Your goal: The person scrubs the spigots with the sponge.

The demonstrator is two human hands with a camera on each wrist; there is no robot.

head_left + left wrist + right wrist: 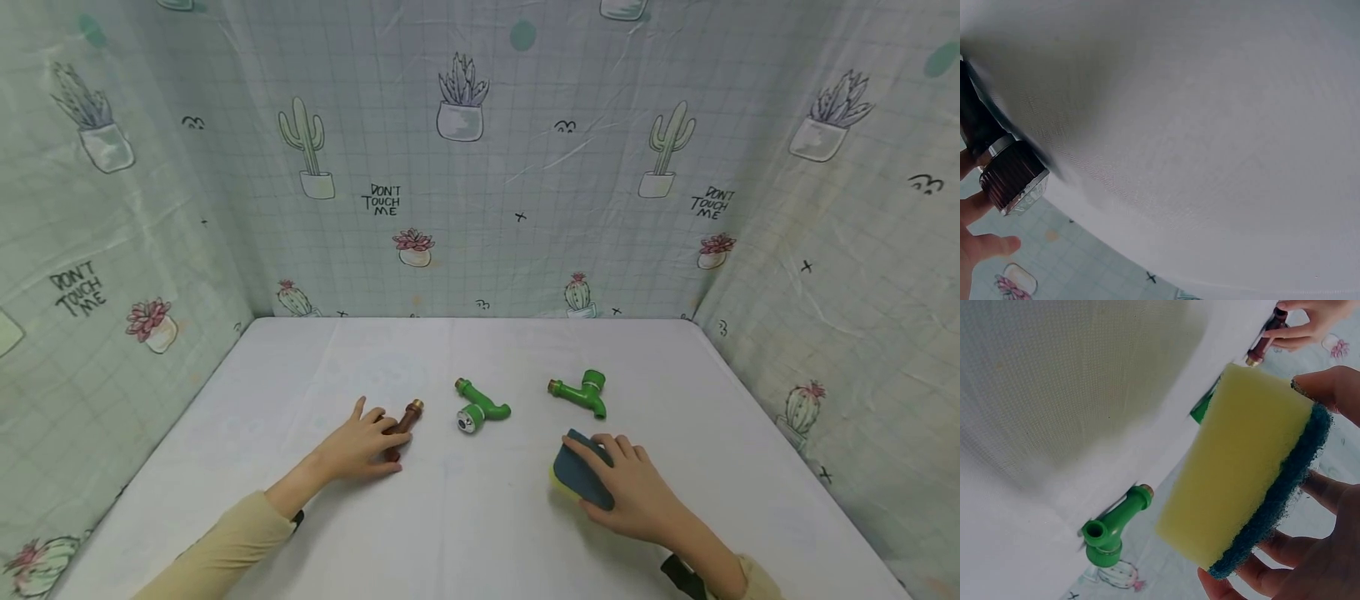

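Observation:
A brown tap (406, 419) with a brass-coloured threaded end lies on the left part of the table. My left hand (362, 444) holds it from above, fingers across its body and one finger lifted away. In the left wrist view, fingertips touch the ribbed knob (1015, 178) of this tap. Between thumb and fingers, my right hand (637, 492) grips a scouring sponge (583, 471), dark blue-green side up in the head view. The yellow foam (1241, 456) faces the camera in the right wrist view, with fingers along the scouring layer.
Two green taps lie farther back: one tap (480, 404) in the middle, its knob toward me, and another tap (581, 393) beyond the sponge. The white cloth-covered table (465, 533) is bordered by a patterned curtain (480, 183) behind and on both sides.

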